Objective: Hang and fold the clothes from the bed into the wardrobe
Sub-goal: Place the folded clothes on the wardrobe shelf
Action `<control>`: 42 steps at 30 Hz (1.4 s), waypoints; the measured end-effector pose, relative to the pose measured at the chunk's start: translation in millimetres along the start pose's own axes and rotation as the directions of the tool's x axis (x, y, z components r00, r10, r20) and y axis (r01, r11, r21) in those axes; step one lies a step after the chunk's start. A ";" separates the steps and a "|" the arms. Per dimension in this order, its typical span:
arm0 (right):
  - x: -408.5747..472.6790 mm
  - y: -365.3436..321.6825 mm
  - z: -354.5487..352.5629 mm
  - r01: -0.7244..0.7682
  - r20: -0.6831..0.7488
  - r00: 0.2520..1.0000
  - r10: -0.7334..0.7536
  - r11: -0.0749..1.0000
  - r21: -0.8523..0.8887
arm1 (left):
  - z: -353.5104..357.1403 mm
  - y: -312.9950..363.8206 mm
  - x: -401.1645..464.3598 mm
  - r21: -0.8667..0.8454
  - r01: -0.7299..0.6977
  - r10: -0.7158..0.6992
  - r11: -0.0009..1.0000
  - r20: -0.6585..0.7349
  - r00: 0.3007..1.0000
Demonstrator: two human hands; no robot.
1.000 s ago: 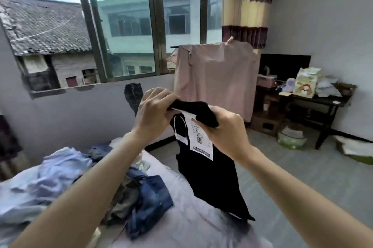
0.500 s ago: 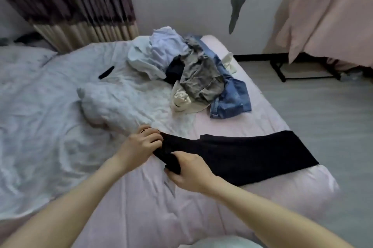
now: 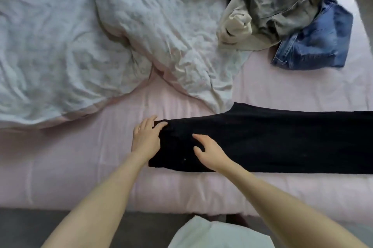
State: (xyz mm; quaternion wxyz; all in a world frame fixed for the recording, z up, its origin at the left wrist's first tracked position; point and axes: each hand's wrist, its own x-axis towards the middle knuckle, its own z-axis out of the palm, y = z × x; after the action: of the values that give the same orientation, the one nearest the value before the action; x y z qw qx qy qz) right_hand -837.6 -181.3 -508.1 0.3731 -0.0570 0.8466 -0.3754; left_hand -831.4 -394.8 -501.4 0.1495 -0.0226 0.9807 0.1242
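Head view looks down on a pink bed (image 3: 80,167) where black trousers (image 3: 272,143) lie flat near the front edge, running off to the right; the left hand (image 3: 145,136) rests at their left end, fingers straight, fingertips touching the top corner of the cloth; the right hand (image 3: 210,153) lies just beside it on the fabric, fingers relaxed and spread, gripping nothing; a clothes pile (image 3: 282,9) sits well apart at the upper right, beside a crumpled white quilt (image 3: 80,36)
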 end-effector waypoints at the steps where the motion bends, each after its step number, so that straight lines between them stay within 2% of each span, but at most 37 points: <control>1: 7.4 4.4 -1.4 -0.003 -0.014 1.000 0.003 1.000 -0.022 | 8.2 2.6 2.2 -0.136 0.141 -0.138 0.981 0.037 0.990; 3: 22.6 19.9 1.7 -0.046 0.004 0.999 0.047 0.996 -0.073 | 32.3 9.4 7.0 -0.387 0.315 -0.329 0.867 0.031 0.944; 5: 30.9 31.8 7.2 -0.078 0.072 0.993 0.089 0.988 -0.137 | 43.7 11.8 10.4 -0.596 0.384 -0.494 0.705 -0.025 0.869; 7: 38.3 39.8 16.4 -0.088 0.134 0.984 0.119 0.973 -0.215 | 50.1 7.9 12.4 -0.743 0.478 -0.630 0.469 0.099 0.771; 8: 41.1 38.9 19.8 -0.095 0.137 0.982 0.131 0.967 -0.238 | 49.3 4.2 11.8 -0.781 0.510 -0.642 0.359 0.190 0.743; 10: 47.2 32.4 24.8 -0.143 0.106 0.980 0.168 0.967 -0.211 | 46.6 -1.3 13.2 -0.823 0.521 -0.552 0.225 0.333 0.764; 11: 49.6 28.4 25.6 -0.176 0.073 0.979 0.189 0.972 -0.154 | 43.4 -3.0 14.2 -0.835 0.514 -0.489 0.196 0.372 0.789; 13: 48.5 21.4 20.9 -0.204 -0.014 0.979 0.205 0.978 0.038 | 33.7 -4.8 15.7 -0.850 0.484 -0.400 0.209 0.378 0.835; 16: 35.2 18.1 2.7 -0.136 -0.137 0.973 0.183 0.945 0.298 | 17.8 -2.8 15.6 -0.865 0.461 -0.282 0.198 0.401 0.872; 19: 16.4 14.2 -15.5 -0.065 -0.308 0.927 0.216 0.898 0.435 | 2.3 8.0 13.2 -0.890 0.456 -0.049 0.021 0.454 0.889; 20: 11.2 13.0 -18.7 -0.039 -0.355 0.907 0.225 0.886 0.462 | -0.5 9.2 13.5 -0.886 0.461 -0.009 -0.046 0.462 0.887; 22: 6.3 10.9 -20.7 -0.018 -0.392 0.894 0.215 0.894 0.448 | -2.6 5.8 17.7 -0.878 0.463 -0.066 -0.118 0.473 0.879; 23: 6.9 10.5 -19.2 -0.038 -0.368 0.907 0.205 0.910 0.412 | -0.6 2.3 20.5 -0.881 0.467 -0.168 -0.079 0.474 0.864; 24: 8.8 10.8 -15.8 -0.072 -0.315 0.929 0.196 0.927 0.367 | 5.3 -2.2 22.5 -0.869 0.493 -0.286 0.039 0.463 0.839; 25: 11.9 11.5 -11.5 -0.111 -0.234 0.953 0.193 0.941 0.320 | 13.2 -6.5 23.9 -0.819 0.532 -0.377 0.216 0.432 0.819; 26: 16.1 12.0 -5.4 -0.152 -0.140 0.970 0.198 0.945 0.290 | 22.0 -9.2 23.6 -0.718 0.567 -0.428 0.404 0.399 0.811; 27: 19.6 12.0 0.3 -0.191 -0.046 0.976 0.213 0.937 0.294 | 28.7 -9.3 22.8 -0.616 0.578 -0.450 0.535 0.372 0.812; 28: 23.0 11.6 5.4 -0.231 0.035 0.972 0.233 0.913 0.335 | 31.7 -8.5 22.3 -0.560 0.584 -0.461 0.587 0.362 0.810; 30: 27.9 10.4 11.9 -0.316 0.147 0.949 0.280 0.816 0.484 | 27.5 -9.4 23.0 -0.591 0.588 -0.409 0.552 0.422 0.809; 32: 29.5 10.4 11.6 -0.360 0.189 0.932 0.311 0.709 0.606 | 11.4 -13.2 19.8 -0.698 0.613 -0.242 0.370 0.565 0.789; 34: 26.7 11.0 6.9 -0.364 0.225 0.929 0.293 0.619 0.696 | -5.7 -12.2 12.3 -0.740 0.633 0.013 0.226 0.652 0.758; 36: 20.6 10.2 -0.7 -0.383 0.296 0.923 0.247 0.501 0.776 | -14.4 1.0 5.1 -0.752 0.624 0.193 0.211 0.658 0.728; 38: 10.6 11.0 -9.5 -0.361 0.319 0.933 0.169 0.429 0.828 | -11.7 25.1 1.3 -0.760 0.608 0.273 0.228 0.649 0.710; 40: -0.1 13.6 -20.1 -0.294 0.264 0.956 0.131 0.484 0.824 | -7.4 54.1 -1.4 -0.755 0.601 0.356 0.262 0.654 0.667; 42: -11.3 18.1 -34.7 -0.207 0.132 0.977 0.165 0.627 0.751 | -1.0 76.5 -1.1 -0.765 0.569 0.406 0.304 0.644 0.649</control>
State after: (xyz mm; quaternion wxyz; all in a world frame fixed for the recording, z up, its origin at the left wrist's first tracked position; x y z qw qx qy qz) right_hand -849.6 -143.6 -498.5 0.4204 0.1829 0.6025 -0.6533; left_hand -836.9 -320.9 -482.1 0.5044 -0.1096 0.5429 0.6624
